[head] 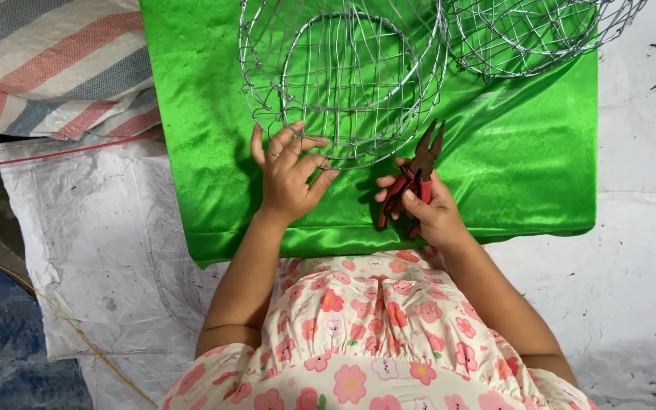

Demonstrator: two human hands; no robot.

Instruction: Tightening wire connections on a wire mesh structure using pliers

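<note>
Head view, near to far: floral sleeves at bottom edge; bare white sheeting [632, 250] either side. Right hand [428, 206], fingers wrapped round red-handled pliers [413, 182], rusty tips parted, just short of wire. Left hand [288, 175], fingers spread, touching rim of round wire-mesh basket [343, 76] on glossy green satin cloth [525, 152]. Second wire basket [540, 34] beyond, cut off at top.

Green satin cloth [525, 152] — two wire baskets [343, 76] rest on it.
</note>
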